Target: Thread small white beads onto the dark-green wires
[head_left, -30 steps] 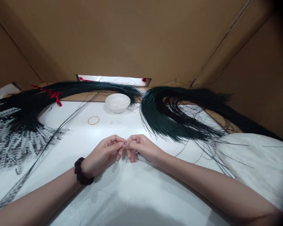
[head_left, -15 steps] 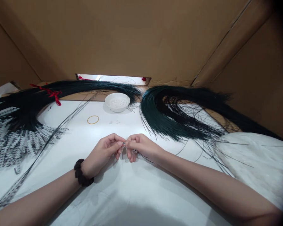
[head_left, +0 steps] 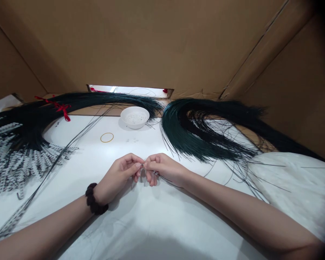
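A thin dark wire [head_left: 165, 178] is being pinched at its tip between the two hands, low over the middle of the white worktop [head_left: 151, 224]. The left hand [head_left: 118, 177] and right hand [head_left: 162, 168] are being held fingertip to fingertip, the fingers of both closed narrowly on the wire's end; whether something tiny is being gripped there too cannot be told. The wire is trailing from under the right hand toward the right. A black hair tie [head_left: 94, 204] is being worn on the left wrist. Behind the hands, a white bowl [head_left: 134, 117] and a yellow rubber band [head_left: 107, 137] are lying on the worktop, well apart from them. Dark wire bundles [head_left: 206, 133] are fanning out on the right, a red-tied bundle [head_left: 62, 106] on the left.
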`<action>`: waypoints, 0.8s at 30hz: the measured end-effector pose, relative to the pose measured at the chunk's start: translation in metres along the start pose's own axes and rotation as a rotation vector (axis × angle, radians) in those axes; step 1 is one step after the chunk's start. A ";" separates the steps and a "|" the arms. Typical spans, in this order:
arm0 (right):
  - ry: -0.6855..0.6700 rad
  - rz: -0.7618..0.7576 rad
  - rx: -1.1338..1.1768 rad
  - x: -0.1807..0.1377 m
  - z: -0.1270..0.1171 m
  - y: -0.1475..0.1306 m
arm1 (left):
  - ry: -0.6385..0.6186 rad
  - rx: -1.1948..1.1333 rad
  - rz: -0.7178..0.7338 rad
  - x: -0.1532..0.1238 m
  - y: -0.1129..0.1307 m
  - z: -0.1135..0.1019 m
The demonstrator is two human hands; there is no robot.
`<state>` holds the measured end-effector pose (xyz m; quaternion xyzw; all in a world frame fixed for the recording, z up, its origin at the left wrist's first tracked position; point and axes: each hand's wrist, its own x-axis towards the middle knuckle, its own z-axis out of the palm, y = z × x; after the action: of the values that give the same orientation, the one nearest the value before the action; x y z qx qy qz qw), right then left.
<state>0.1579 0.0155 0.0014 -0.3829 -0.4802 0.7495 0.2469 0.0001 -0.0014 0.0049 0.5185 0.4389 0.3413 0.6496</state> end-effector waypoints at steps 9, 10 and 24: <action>0.029 0.003 -0.007 0.000 0.002 0.000 | 0.002 -0.027 -0.026 0.001 -0.002 -0.001; 0.035 0.006 -0.007 0.000 0.002 0.001 | 0.002 -0.030 -0.028 0.001 -0.003 -0.001; 0.085 0.005 -0.037 -0.002 0.008 -0.001 | 0.008 0.050 0.003 -0.001 0.000 0.001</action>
<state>0.1530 0.0104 0.0049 -0.4203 -0.4823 0.7239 0.2583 0.0009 -0.0023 0.0051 0.5339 0.4492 0.3334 0.6341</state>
